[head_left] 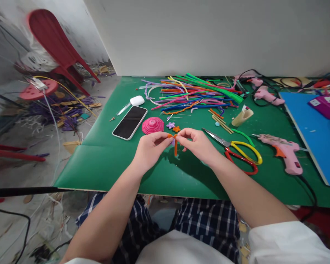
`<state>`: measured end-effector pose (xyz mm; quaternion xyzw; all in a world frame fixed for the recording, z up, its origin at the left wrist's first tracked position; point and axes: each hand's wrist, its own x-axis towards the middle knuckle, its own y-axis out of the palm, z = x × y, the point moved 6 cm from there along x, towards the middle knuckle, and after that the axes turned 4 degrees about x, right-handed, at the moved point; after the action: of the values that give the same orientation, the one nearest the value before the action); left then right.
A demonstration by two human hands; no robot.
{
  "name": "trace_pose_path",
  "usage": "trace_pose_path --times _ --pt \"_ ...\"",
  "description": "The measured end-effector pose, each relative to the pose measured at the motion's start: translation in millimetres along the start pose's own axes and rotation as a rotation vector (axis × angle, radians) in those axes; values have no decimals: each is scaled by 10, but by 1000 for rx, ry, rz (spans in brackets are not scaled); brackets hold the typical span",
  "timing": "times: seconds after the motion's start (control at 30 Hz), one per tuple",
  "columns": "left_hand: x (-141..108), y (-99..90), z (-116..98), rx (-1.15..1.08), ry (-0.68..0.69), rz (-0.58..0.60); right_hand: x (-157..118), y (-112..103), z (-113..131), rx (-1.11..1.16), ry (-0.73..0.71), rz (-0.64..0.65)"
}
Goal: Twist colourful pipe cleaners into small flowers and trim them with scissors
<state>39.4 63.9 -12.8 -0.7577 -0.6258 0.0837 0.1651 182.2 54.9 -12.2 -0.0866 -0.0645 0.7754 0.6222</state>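
Note:
Between my two hands is a bent orange pipe cleaner point(176, 149), one end hanging down, with a bit of purple showing beside it. My left hand point(153, 145) pinches it from the left. From the right, my right hand point(194, 143) pinches it too, thumb and forefinger closed. Just beyond the fingertips lie a small purple flower point(170, 125) and a small orange flower point(176, 129). A pink ribbed octagonal piece point(153, 125) rests near my left hand. Scissors point(231, 145) with red and yellow handles lie right of my right hand.
Several coloured pipe cleaners point(192, 91) are heaped at the back of the green table point(99, 161). A phone point(130, 123) and a white case point(137, 100) lie left. A pink glue gun point(286, 150), thin sticks point(221, 123), a beige cup point(242, 116) and a blue board point(316, 139) are right.

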Motion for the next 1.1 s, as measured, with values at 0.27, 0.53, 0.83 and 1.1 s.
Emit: trace_pose_path --times 0.27,0.53,0.83,1.1 --pt "-21 30 -29 96 68 -26 18 32 -71 82 21 -61" --pt "-42 53 -53 47 92 -94 8 85 -144 364 37 -185" --pt "-87 162 -122 -8 191 -59 6 -4 -162 455 22 -320" --pt "-181 154 -190 334 366 -272 -8 34 -198 527 68 -323"
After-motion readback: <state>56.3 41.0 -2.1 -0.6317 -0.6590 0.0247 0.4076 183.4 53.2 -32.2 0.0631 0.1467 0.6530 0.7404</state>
